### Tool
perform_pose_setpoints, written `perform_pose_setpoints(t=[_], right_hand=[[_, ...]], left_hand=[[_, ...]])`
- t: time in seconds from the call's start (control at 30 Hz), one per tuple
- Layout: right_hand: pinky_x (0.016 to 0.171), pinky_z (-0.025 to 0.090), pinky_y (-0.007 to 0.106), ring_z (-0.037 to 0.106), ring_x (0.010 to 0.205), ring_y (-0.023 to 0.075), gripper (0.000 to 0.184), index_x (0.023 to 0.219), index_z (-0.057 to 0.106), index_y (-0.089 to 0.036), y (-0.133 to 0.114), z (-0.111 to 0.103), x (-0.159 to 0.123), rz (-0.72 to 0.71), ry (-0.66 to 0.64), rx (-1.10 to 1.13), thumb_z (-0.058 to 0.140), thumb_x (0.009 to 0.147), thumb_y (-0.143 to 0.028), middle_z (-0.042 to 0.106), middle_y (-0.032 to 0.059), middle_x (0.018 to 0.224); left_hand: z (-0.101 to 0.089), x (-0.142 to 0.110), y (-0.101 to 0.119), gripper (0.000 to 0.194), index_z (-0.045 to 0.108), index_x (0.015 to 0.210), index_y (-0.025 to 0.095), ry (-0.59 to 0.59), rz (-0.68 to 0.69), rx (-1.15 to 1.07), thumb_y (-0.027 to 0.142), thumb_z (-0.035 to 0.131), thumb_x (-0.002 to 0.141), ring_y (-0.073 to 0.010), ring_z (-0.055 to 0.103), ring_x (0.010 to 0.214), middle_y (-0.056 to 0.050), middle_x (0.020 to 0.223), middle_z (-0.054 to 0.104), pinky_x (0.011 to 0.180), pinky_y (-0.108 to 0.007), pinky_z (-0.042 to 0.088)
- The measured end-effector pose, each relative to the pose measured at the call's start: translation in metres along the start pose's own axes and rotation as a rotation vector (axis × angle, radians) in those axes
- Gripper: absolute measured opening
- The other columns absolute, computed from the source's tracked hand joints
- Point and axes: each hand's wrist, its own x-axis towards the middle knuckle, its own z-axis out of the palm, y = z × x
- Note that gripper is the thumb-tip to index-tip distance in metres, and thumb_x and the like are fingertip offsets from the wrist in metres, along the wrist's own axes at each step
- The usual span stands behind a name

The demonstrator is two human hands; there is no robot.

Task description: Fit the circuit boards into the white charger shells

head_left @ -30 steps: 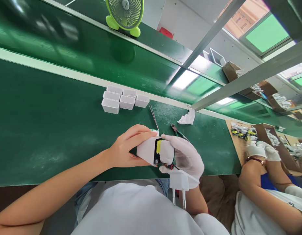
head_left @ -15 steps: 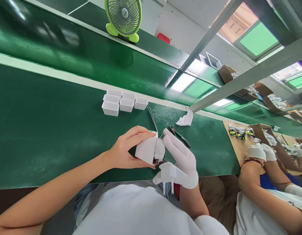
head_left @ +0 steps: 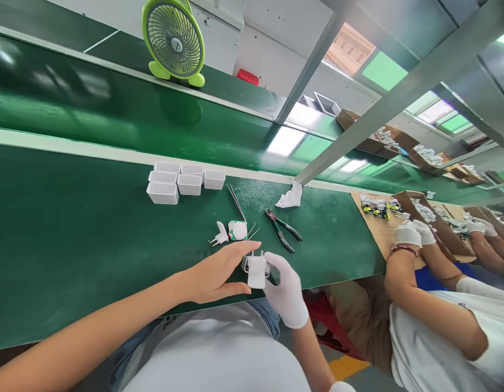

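Note:
My gloved right hand (head_left: 287,288) pinches a white two-pin plug piece (head_left: 257,273) at the table's front edge, its pins pointing away from me. A white housing shows partly behind the plug piece; how the two are joined is hidden. My bare left hand (head_left: 219,272) is beside them, thumb and fingers apart around the left side, without a visible grip. Just beyond lie a second white plug piece (head_left: 221,234) and a green-edged circuit board with a round white part (head_left: 237,230). Tweezers (head_left: 236,201) and dark-handled cutting pliers (head_left: 283,230) lie farther out.
Several white box-shaped cases (head_left: 162,193) stand grouped at the back rail. A crumpled white cloth or glove (head_left: 290,196) lies by the post. A green fan (head_left: 176,43) stands on the upper shelf. To the right, a co-worker's gloved hands (head_left: 415,233) are over a cardboard sheet.
The open housing between my hands has given way to the plug piece and housing in my right hand, nearer the edge. My left hand has loosened. The board now shows on the table.

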Motion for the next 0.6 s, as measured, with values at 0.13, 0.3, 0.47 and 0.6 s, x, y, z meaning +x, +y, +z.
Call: perform_pose_setpoints(t=[0.13,0.3,0.47,0.6], right_hand=[[0.078,0.064,0.036,0.073,0.091,0.0223,0.032,0.128,0.055,-0.023,0.015,0.022,-0.022,0.078,0.080,-0.039,0.063,0.097,-0.028,0.072,0.0090,0.110],[0.085,0.063,0.038,0.072,0.100,0.0227,0.032,0.129,0.056,-0.025,0.018,0.024,-0.022,0.005,0.088,0.063,0.063,0.098,-0.026,0.071,0.0087,0.115],[0.097,0.058,0.042,0.066,0.115,0.0238,0.027,0.126,0.060,-0.027,0.021,0.020,-0.018,0.028,-0.055,0.130,0.058,0.099,-0.023,0.067,0.0088,0.125],[0.097,0.058,0.042,0.066,0.114,0.0233,0.031,0.127,0.057,-0.028,0.026,0.021,-0.021,-0.050,-0.042,0.117,0.058,0.098,-0.018,0.066,0.0096,0.123]], left_hand=[[0.018,0.006,-0.003,0.062,0.024,0.155,0.023,-0.005,0.009,-0.004,0.045,0.048,0.103,-0.0304,0.046,0.141,-0.017,0.152,0.047,0.117,-0.049,0.043],[0.022,0.014,0.001,0.042,0.040,0.144,0.024,0.058,-0.075,-0.055,0.035,0.049,0.104,-0.0262,0.052,0.135,-0.015,0.139,0.056,0.110,-0.045,0.049],[0.020,0.016,0.002,0.043,0.048,0.144,0.025,0.014,-0.045,-0.107,0.039,0.050,0.103,-0.0249,0.055,0.131,-0.014,0.139,0.054,0.110,-0.042,0.050],[0.026,0.017,0.002,0.044,0.053,0.138,0.024,0.142,-0.005,-0.066,0.039,0.062,0.098,-0.0226,0.063,0.119,-0.012,0.126,0.060,0.100,-0.036,0.056]])
